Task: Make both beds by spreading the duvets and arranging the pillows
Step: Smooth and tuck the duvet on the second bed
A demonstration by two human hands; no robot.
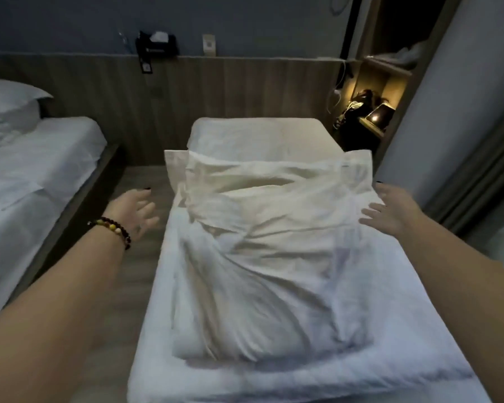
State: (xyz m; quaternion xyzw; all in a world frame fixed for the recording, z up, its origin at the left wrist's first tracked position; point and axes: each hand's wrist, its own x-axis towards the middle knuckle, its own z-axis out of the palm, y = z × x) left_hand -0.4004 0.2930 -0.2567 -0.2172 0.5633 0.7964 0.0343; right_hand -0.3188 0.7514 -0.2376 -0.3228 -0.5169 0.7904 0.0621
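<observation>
A white pillow [274,196] lies crumpled across the middle of the near bed [262,132], on top of a folded, bunched white duvet [259,301]. My left hand [134,210] hovers with spread fingers over the floor just left of the bed, holding nothing. Reaching out on the right, my right hand [390,210] is at the pillow's right edge with straight fingers, also holding nothing. The second bed [41,170] stands at the left with a white pillow [9,103] at its head and rumpled white bedding.
A strip of wooden floor [140,175] runs between the beds. A wood-panelled headboard wall [216,88] carries a dark tissue box [157,43]. A lit niche [370,109] with small items sits at the right, beside a curtain [463,181].
</observation>
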